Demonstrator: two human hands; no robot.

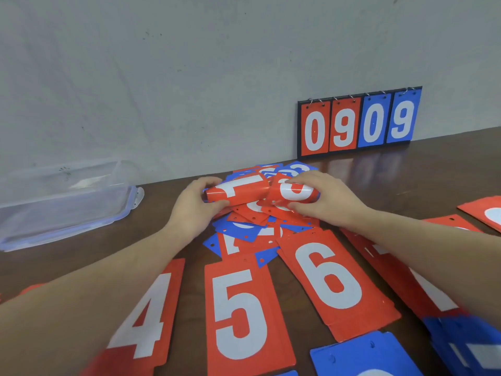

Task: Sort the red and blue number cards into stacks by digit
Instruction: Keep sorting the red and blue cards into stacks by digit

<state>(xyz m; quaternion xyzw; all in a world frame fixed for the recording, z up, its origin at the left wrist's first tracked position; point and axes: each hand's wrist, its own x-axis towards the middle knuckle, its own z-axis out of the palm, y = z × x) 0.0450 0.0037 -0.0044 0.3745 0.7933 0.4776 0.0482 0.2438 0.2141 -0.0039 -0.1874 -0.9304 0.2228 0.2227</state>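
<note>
A person sat at a brown table (447,169) against a grey wall (189,77), both bare forearms reaching forward over spread number cards.

The left hand (193,204) curled its fingers and thumb around a red card (238,189), bent into a curve above the pile; part of a white digit showed on it, possibly a 1 or a 4. The right hand (325,198) pinched a second red card (294,189), also bowed, its white digit only partly visible. The two cards touched at the middle, held just above a loose pile (254,226) of mixed red and blue cards at the table's centre, near the wall.

Each card was a glossy rectangle, red or blue, with one large white digit and small punched holes along one short edge.

Nearer the person lay sorted red stacks in a row: a 4 (146,316), a 5 (241,316) and a 6 (330,278), with another red stack (393,270) partly hidden under the right forearm. Blue cards (363,354) lay at the near right edge.

A flip scoreboard (357,122) stood against the wall reading 0 9 in red and 0 9 in blue. A clear plastic box (62,202) sat at the far left.
</note>
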